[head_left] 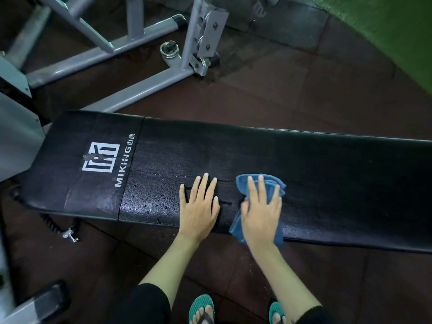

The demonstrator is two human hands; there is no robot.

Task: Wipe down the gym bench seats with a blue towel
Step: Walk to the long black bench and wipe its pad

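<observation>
We see a long black padded bench seat [327,174], its surface wet, in front of a grey metal frame [145,87]. A crumpled blue towel [243,187] lies on the seat near its front edge. Our right hand [260,216] presses it with straight fingers, not curled around it. Our left hand [198,211] rests flat on the seat just beside, fingers spread.

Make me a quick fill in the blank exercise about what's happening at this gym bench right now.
1. The right hand presses a ____ towel onto the bench.
2. The left hand lies flat on the bench and holds ____.
3. The white logo is printed to the ____ of both hands.

Missing words: blue; nothing; left
</observation>
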